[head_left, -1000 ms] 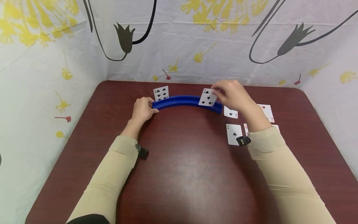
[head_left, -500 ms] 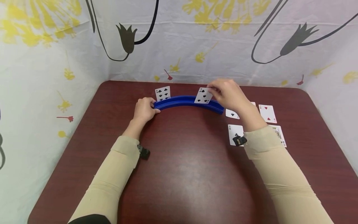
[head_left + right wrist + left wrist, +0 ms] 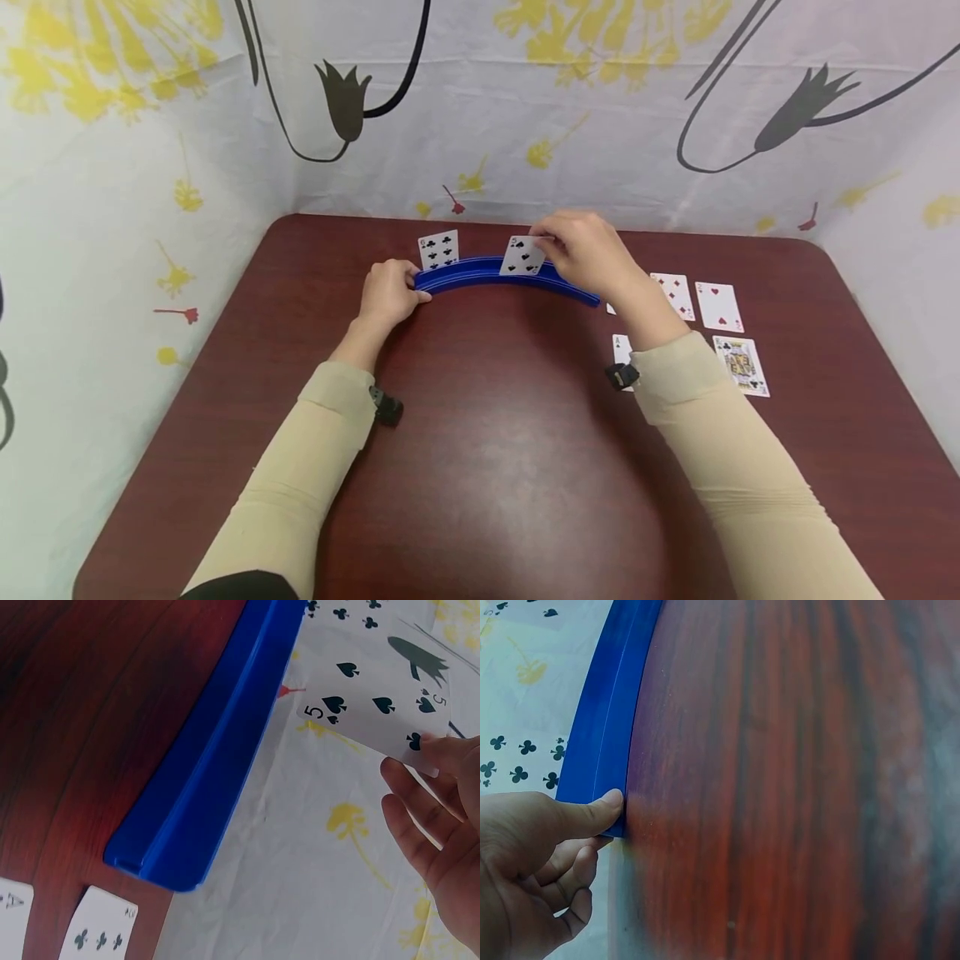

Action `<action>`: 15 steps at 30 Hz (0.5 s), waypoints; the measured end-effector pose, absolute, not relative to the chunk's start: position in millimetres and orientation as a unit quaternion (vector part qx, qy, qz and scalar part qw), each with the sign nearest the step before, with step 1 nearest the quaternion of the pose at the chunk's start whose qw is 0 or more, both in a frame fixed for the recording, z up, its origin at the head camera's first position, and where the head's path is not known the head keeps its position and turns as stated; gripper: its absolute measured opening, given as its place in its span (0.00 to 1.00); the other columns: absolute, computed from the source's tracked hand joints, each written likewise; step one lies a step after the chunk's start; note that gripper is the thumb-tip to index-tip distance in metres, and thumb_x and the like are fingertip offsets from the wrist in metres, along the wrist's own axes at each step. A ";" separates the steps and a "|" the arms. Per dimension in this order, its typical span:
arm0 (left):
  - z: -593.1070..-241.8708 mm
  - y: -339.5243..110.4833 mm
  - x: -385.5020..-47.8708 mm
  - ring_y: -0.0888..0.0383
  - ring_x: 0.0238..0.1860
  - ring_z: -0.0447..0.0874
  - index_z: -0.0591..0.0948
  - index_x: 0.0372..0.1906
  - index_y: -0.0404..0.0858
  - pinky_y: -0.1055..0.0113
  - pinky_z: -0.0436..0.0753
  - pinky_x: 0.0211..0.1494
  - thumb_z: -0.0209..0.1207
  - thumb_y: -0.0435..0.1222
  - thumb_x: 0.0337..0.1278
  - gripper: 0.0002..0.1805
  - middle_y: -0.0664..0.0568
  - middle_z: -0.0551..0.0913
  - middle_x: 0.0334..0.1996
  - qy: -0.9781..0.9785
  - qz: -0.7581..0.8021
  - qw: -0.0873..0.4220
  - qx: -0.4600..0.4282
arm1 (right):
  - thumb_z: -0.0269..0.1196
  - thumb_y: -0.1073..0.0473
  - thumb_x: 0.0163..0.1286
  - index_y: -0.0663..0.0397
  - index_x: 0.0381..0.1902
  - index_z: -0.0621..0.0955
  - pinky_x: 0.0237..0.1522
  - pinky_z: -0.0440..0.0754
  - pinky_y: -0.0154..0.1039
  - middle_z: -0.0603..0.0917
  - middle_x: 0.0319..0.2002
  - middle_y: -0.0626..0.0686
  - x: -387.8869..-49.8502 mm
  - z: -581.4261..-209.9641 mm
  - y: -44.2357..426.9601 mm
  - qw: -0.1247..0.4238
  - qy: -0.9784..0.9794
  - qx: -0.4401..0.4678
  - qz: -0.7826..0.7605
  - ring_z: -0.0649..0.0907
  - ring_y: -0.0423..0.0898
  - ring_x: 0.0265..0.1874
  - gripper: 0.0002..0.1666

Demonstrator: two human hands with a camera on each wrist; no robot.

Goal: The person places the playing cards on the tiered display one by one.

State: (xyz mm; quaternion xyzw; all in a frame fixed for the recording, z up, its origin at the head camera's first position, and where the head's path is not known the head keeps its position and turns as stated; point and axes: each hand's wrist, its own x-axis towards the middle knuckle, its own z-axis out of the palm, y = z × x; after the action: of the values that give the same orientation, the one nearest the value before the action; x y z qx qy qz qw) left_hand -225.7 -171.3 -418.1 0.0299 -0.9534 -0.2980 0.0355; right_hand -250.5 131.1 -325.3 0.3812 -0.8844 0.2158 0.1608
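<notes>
Spade 5 (image 3: 367, 705) in right fingers (image 3: 420, 796)

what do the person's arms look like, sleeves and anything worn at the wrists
The left sleeve and right sleeve are plain beige with broad cuffs. At each cuff sits a small black device, a left device and a right device. No gloves show.

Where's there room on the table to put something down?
The biggest bare patch of table is in front of the rack, between the left sleeve and right sleeve. Another lies left of the left sleeve. It's crowded at the rack, by the left hand and right hand, and where cards lie at right.
</notes>
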 end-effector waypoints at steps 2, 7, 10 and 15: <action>-418.2 -170.7 -225.1 0.47 0.44 0.85 0.87 0.49 0.33 0.53 0.82 0.52 0.76 0.40 0.52 0.21 0.42 0.88 0.41 -0.953 -0.299 0.033 0.032 | 0.66 0.63 0.72 0.60 0.45 0.87 0.43 0.82 0.52 0.89 0.40 0.56 -250.8 -326.4 128.0 0.157 -0.885 0.382 0.214 0.86 0.53 0.38 0.08; -417.6 -169.4 -225.3 0.48 0.43 0.84 0.87 0.49 0.33 0.54 0.82 0.52 0.76 0.40 0.52 0.21 0.42 0.88 0.40 -0.954 -0.296 0.031 0.038 | 0.65 0.63 0.72 0.60 0.46 0.87 0.47 0.82 0.54 0.89 0.43 0.57 -251.3 -329.1 121.8 0.156 -0.885 0.383 0.215 0.87 0.55 0.42 0.08; -417.3 -169.5 -226.1 0.48 0.43 0.84 0.87 0.49 0.33 0.53 0.82 0.52 0.76 0.40 0.52 0.21 0.42 0.88 0.41 -0.954 -0.295 0.031 0.037 | 0.65 0.64 0.72 0.60 0.46 0.87 0.48 0.81 0.54 0.89 0.43 0.57 -251.6 -330.5 118.6 0.159 -0.883 0.383 0.219 0.87 0.55 0.42 0.09; -417.7 -170.2 -227.9 0.48 0.43 0.84 0.87 0.48 0.33 0.54 0.82 0.52 0.76 0.39 0.51 0.21 0.42 0.88 0.41 -0.953 -0.300 0.033 0.037 | 0.65 0.64 0.72 0.60 0.46 0.87 0.47 0.81 0.53 0.89 0.41 0.56 -252.0 -331.5 112.4 0.163 -0.881 0.387 0.220 0.86 0.55 0.42 0.09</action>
State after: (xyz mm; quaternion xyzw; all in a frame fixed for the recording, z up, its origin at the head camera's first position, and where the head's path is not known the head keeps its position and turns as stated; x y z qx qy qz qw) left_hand -227.9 -170.2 -417.7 0.0374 -0.9527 -0.2999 0.0333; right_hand -252.0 112.4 -331.5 0.3865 -0.8807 0.2204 0.1626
